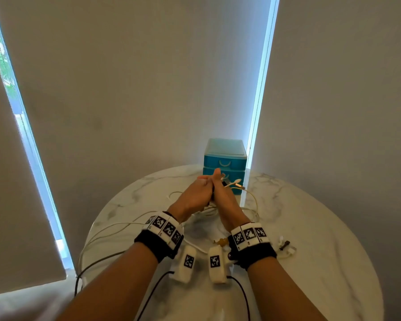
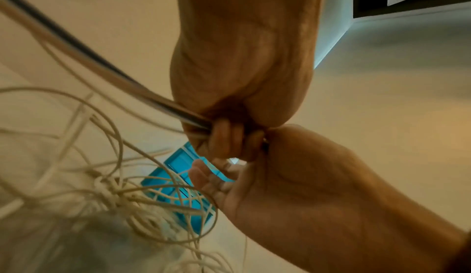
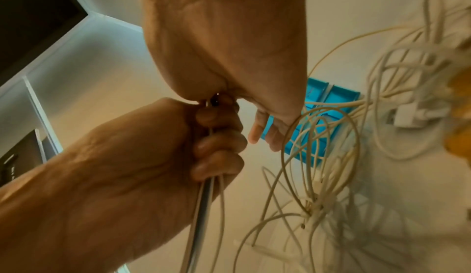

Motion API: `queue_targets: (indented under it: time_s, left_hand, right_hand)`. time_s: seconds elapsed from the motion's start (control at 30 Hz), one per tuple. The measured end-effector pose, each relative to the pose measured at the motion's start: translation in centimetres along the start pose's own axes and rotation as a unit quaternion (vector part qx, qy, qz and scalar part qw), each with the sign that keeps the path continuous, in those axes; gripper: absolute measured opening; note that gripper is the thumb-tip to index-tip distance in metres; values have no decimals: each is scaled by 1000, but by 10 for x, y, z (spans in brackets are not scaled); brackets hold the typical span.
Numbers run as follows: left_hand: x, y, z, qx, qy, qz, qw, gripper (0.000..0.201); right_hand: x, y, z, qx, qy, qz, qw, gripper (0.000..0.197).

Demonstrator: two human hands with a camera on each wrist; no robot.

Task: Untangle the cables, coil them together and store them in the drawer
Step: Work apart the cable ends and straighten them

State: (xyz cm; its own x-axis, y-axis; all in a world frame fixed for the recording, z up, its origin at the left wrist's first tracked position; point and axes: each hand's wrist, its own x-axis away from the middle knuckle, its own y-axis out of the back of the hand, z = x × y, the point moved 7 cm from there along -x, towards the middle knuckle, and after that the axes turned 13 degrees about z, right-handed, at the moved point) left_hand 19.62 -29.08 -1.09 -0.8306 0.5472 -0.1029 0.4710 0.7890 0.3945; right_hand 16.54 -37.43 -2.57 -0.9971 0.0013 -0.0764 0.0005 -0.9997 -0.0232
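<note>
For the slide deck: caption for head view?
Both hands grip bunched cables before blue drawer unit on marble table.

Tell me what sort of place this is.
Probably a room in a home: a round marble-look table stands against roller blinds over windows, with a small blue desktop drawer unit and loose charging cables on it.

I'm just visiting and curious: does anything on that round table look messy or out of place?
Yes. The cream and black cables sprawl in loose, knotted loops over the white marble table, some hanging off its left edge. The blue plastic drawer unit looks shut.
</note>
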Motion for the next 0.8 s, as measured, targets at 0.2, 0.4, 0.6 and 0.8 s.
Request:
queue_targets:
  time_s: [0.2,0.4,0.6,0.8]
  left_hand:
    - [-11,8,8,-196,1,-144,970,72]
    - [-32,25,26,-183,8,-176,967,86]
    - [-38,21,34,-167,-21,-157,973,77]
    - [-35,20,43,-145,-31,-131,980,75]
  right_hand:
    - [4,36,-6,-122,71,-11,990,64]
    - [8,74,-12,-92,116,-96,984,31]
    - [1,79,-26,-172,142,-149,963,23]
    - [-6,77,-33,-177,124,-157,964,21]
